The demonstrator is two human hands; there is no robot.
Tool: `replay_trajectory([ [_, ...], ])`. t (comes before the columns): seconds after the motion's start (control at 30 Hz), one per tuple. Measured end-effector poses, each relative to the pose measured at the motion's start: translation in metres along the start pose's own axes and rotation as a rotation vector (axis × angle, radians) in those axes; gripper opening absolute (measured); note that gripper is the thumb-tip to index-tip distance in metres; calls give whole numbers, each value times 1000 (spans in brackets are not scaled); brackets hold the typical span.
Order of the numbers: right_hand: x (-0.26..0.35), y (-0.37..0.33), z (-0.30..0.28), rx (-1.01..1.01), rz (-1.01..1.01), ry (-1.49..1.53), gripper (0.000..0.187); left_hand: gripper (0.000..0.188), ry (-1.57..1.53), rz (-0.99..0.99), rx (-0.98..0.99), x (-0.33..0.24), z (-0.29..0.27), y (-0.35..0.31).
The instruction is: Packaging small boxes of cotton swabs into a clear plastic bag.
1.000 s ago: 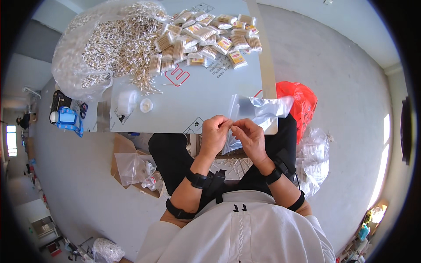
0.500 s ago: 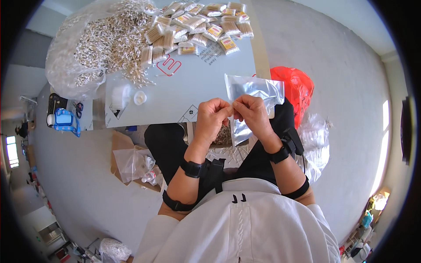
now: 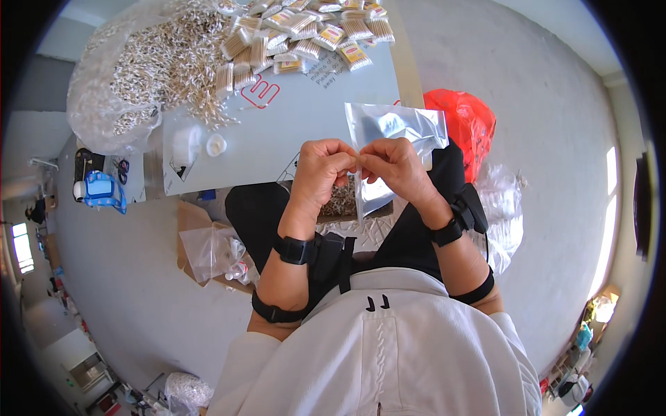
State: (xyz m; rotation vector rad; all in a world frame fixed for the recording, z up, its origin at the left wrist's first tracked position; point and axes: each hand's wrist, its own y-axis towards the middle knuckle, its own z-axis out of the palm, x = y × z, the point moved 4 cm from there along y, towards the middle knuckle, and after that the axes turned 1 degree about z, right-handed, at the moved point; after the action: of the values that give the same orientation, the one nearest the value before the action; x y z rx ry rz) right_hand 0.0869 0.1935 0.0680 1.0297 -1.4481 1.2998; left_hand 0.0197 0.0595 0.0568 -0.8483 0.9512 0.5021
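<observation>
Left hand (image 3: 318,173) and right hand (image 3: 402,170) pinched silver pouch (image 3: 378,121) by its edge, likely the best hold on light, slick-looking film.

The left hand (image 3: 320,173) and right hand (image 3: 399,170) meet fingertip to fingertip, pinching the left edge of a silvery pouch (image 3: 395,123) at the near edge of the grey table (image 3: 277,139); beyond them, packs of cotton swabs (image 3: 302,31) lie heaped beside a mound of loose swabs (image 3: 173,62) (partly inside a clear plastic bag (image 3: 83,104)); a small round white container (image 3: 216,145) sits nearer the person; a red bag (image 3: 461,125) stands right of the table.
</observation>
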Motion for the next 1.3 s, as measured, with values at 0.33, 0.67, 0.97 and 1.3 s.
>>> replay_trajectory([
  [0.33,-3,3,0,42,31,78,19,5,83,11,49,-2,1,1],
  [0.67,-17,8,1,-3,63,209,18,8,267,122,-32,2,2,1],
  [0.97,-21,6,0,10,77,326,18,4,204,112,-62,-2,8,-2],
  [1.3,-26,6,3,-2,95,526,16,3,493,351,-70,-8,13,-6],
])
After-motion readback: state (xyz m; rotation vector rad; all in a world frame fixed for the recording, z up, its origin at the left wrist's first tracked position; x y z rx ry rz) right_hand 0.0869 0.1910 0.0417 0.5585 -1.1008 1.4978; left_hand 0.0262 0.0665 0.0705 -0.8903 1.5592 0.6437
